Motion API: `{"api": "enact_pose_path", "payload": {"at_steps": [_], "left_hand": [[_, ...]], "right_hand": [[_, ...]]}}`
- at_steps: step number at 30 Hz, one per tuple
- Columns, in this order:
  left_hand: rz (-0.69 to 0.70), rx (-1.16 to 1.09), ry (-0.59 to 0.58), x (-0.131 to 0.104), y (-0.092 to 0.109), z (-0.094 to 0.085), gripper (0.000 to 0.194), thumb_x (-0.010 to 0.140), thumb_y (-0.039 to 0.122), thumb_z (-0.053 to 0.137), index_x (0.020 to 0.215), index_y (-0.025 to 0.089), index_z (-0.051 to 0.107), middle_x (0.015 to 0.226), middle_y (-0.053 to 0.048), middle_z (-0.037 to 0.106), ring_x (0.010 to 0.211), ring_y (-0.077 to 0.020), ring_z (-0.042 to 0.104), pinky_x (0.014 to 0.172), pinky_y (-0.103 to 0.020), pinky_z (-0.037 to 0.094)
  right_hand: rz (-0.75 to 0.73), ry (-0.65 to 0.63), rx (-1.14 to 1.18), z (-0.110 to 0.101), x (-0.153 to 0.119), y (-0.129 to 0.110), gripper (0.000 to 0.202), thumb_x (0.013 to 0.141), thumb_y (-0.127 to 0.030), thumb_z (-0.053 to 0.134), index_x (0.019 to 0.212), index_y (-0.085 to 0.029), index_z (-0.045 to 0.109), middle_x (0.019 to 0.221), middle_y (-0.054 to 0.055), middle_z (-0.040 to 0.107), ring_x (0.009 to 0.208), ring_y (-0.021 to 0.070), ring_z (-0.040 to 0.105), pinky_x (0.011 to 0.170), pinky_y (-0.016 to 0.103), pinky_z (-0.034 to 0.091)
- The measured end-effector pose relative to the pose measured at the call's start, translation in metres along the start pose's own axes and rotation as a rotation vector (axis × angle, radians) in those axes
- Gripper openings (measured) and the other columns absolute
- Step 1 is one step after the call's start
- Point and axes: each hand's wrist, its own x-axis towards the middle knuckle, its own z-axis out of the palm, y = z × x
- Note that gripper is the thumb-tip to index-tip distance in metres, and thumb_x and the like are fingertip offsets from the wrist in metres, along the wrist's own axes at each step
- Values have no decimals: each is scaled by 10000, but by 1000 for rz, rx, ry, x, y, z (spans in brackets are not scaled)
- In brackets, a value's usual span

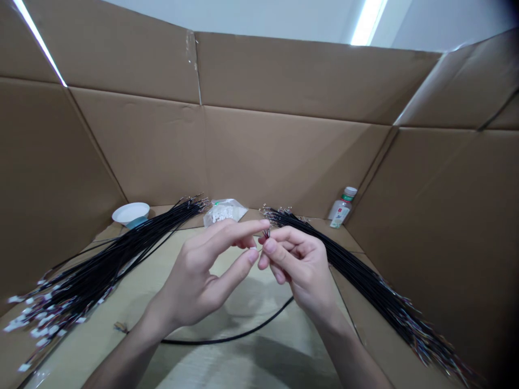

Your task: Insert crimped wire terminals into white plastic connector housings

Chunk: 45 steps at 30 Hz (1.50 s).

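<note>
Near the middle of the view my two hands meet above the table. My left hand [206, 270] has a small white connector [253, 249] at its thumb and fingers, with the index finger stretched over the wire ends. The thumb and fingers of my right hand [302, 259] pinch the thin coloured wires [266, 233] at the end of a black cable [227, 339]. That cable curves down from my right hand and runs left behind my left wrist, where its other stripped end lies on the table. Whether a wire sits in the connector is too small to tell.
Black cables with white connectors [97, 270] lie at left, more black cables [365, 275] at right. Behind stand a white bowl [131, 213], a plastic bag of white pieces [224, 212] and a bottle [343, 208]. Cardboard walls [284, 156] surround the table [203, 370].
</note>
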Motion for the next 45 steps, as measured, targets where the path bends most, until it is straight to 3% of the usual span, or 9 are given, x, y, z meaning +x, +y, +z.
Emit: {"api": "enact_pose_path", "payload": {"at_steps": [7,19,32,36,45], "left_hand": [[4,34,6,1,1,0,379,979,110,678,1336,235,664,1001,2,730,903,-112,685,868,-227,526],[-9,56,62,0,1,0,200,960,139,707,1143,218,687,960,-15,760,824,-127,705,789,-233,570],[-131,9,73,3,4,1,187,955,191,727,1139,224,717,857,6,752,766,-118,700,754,-214,577],[-126,-3,72,1,3,1,257,951,172,721,1200,233,696,880,-11,748,772,-141,697,757,-252,591],[-25,21,50,0,2,1,239,955,109,707,1161,229,694,923,10,738,768,-89,671,741,-191,555]], "right_hand": [[2,4,-41,0,0,0,195,922,-358,795,832,-188,765,670,11,764,413,51,466,414,195,360],[-1,1,-5,2,-1,4,261,963,-391,749,799,-188,747,697,22,779,400,51,449,398,207,295],[-36,3,-34,1,-2,4,220,969,-373,751,842,-196,779,691,12,771,412,53,452,407,204,330],[-34,13,-62,1,-2,4,250,963,-390,748,814,-190,763,688,17,771,405,59,444,406,215,336],[-40,9,-56,2,-1,2,227,962,-359,750,807,-193,757,680,8,762,411,55,445,413,212,338]]}}
